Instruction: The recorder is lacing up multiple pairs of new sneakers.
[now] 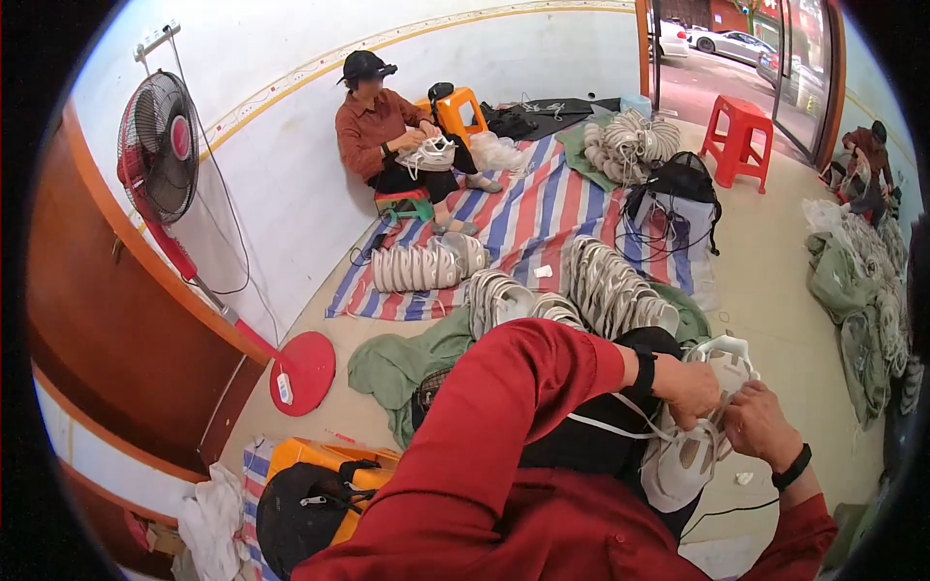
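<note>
While rows of shoes (610,281) are lying far ahead, I'm gripping a white shoe (693,455) with my left hand (690,389), right hand (760,424) pinching its lace (620,429).

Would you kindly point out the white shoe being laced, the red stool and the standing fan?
white shoe (683,465): head view, on its side panel.
red stool (741,111): head view, on its seat.
standing fan (160,145): head view, on its grille.

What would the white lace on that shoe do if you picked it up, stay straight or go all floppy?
Probably floppy: the white lace sags in a loose curve from the white shoe that the left hand and right hand are working on. It looks thin and flat, so likely very light. It would probably dangle and tangle, not roll.
</note>
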Available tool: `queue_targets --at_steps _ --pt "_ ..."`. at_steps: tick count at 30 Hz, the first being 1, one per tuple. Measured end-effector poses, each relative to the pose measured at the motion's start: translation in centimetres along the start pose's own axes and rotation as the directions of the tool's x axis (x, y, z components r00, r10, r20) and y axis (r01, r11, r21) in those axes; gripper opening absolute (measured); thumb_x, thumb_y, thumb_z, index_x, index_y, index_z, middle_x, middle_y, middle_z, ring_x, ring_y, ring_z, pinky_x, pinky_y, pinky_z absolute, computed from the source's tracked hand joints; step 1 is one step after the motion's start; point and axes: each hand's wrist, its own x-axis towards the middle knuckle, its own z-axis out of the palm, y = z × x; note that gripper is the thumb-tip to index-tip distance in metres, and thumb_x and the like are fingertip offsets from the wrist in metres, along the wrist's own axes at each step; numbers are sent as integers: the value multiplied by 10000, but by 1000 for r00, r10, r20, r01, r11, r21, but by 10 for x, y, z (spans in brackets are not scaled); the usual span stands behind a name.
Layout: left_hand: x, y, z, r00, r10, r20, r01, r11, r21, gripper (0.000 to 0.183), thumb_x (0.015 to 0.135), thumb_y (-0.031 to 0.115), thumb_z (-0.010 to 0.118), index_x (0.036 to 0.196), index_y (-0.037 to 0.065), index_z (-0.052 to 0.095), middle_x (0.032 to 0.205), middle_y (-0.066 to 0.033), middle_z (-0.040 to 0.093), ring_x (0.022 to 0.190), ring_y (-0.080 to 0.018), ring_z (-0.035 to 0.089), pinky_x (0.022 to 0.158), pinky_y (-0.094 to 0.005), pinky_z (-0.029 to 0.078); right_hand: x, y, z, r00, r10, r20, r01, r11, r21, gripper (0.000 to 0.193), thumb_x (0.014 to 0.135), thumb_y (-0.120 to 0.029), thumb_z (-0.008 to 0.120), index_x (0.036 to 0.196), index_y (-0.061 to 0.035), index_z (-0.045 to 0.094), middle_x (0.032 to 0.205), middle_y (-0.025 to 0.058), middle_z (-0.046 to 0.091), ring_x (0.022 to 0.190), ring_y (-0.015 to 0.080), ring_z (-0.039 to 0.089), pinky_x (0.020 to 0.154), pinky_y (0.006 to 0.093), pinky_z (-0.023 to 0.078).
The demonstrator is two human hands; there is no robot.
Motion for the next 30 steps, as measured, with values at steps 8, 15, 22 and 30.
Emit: queue_targets --at_steps 8,15,22,30 --pt "3 -6 6 992 41 123 -35 998 -45 180 667 266 692 737 101 706 708 -135 662 719 -318 657 629 -433 499 -4 -2 -24 984 -82 158 61 989 138 133 600 -141 679 729 -130 705 748 62 577 810 263 585 750 392 447" --pt "5 -10 11 993 107 54 -104 993 -64 122 659 179 689 742 89 700 716 -141 662 720 -324 658 631 -435 506 -10 4 -20 969 -47 242 16 991 131 128 629 -92 688 756 -110 680 830 78 587 875 277 581 766 413 467" --pt "-1 -11 32 909 251 -332 -245 968 61 79 618 133 662 622 55 656 631 -140 632 667 -327 648 592 -420 496 -17 -1 -17 986 -78 145 60 990 124 117 629 -100 684 740 -81 653 832 78 567 862 273 563 746 402 460" --pt "-6 -4 16 983 128 -128 -133 991 -27 125 683 144 630 769 57 653 843 -104 621 877 -278 588 764 -386 435 -21 10 1 993 -116 34 115 992 44 50 745 -129 607 739 -131 656 806 37 574 821 221 575 682 369 481"
